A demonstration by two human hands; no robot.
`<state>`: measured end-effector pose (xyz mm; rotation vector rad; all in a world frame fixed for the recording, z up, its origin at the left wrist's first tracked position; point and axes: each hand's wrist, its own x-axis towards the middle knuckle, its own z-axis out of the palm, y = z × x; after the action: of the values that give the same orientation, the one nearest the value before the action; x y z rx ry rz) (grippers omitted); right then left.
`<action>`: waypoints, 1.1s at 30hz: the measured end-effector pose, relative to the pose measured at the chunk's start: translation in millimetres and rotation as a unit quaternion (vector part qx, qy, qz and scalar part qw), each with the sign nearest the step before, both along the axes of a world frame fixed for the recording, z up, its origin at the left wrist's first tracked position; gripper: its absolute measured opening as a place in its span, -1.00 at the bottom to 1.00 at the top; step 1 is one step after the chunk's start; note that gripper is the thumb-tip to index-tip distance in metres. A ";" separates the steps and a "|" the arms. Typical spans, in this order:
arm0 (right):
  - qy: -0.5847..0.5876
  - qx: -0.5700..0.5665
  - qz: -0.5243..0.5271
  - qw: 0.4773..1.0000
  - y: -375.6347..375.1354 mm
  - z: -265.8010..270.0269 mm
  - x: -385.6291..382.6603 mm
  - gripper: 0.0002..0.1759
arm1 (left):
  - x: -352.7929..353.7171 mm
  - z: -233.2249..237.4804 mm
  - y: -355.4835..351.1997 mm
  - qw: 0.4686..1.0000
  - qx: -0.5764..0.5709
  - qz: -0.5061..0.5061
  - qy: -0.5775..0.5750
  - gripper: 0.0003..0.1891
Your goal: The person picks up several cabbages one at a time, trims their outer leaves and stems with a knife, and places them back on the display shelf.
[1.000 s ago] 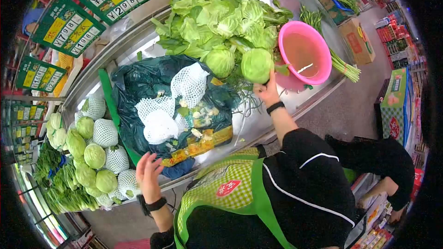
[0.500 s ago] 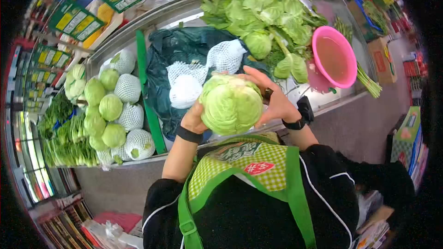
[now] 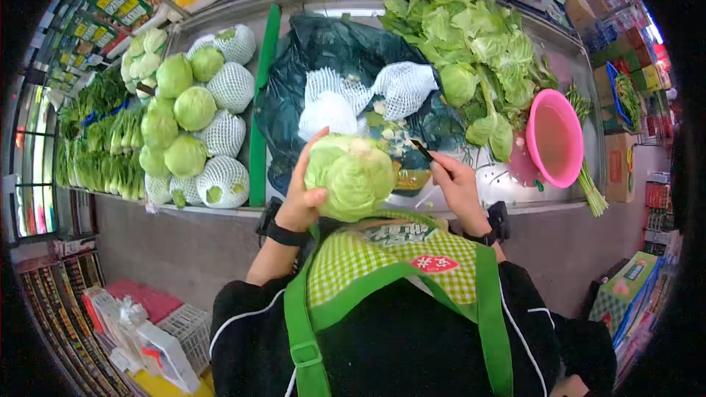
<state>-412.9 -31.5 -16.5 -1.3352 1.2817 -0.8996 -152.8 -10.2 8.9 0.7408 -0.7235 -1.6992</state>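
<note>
My left hand (image 3: pixel 300 195) grips a pale green cabbage (image 3: pixel 349 179) from its left side, with the thumb over the front. The cabbage is held just above the near edge of the metal counter. To its right, my right hand (image 3: pixel 457 182) is closed on a small dark-bladed knife (image 3: pixel 421 150), which points up and left, apart from the cabbage. Beyond the cabbage lies a dark green plastic sheet (image 3: pixel 294 66). White foam netting (image 3: pixel 406 90) and cut leaf scraps (image 3: pixel 397 136) rest on it.
Cabbages (image 3: pixel 195 108), some in foam nets, are piled left of a green divider (image 3: pixel 259 132). Loose leaves (image 3: pixel 478 37) heap at the back right. A pink basin (image 3: pixel 535 165) of murky water stands at the right. Leafy greens (image 3: pixel 95 147) fill the far left.
My right hand has left the cabbage and moved right, now showing a small knife. The left hand keeps the cabbage. The camera view has shifted, so the counter appears further right.
</note>
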 end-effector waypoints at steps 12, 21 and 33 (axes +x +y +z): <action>-0.108 0.038 0.152 0.982 25.8 30.5 43.4 -0.90 | -0.6 -13.4 38.9 0.988 -0.030 0.022 -0.151 0.04; -0.074 -0.011 0.162 0.984 27.7 28.8 43.5 -0.86 | -5.5 -5.0 41.6 0.977 -0.027 -0.006 -0.210 -0.04; 0.037 0.046 -0.010 0.998 22.2 -56.6 -2.9 -0.79 | -2.4 -6.6 40.0 0.949 -0.069 -0.039 -0.304 0.01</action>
<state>-415.9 -9.3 -73.1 -1.2946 1.3798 -0.8017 -155.2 29.8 2.3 1.1660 -1.2967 -1.4692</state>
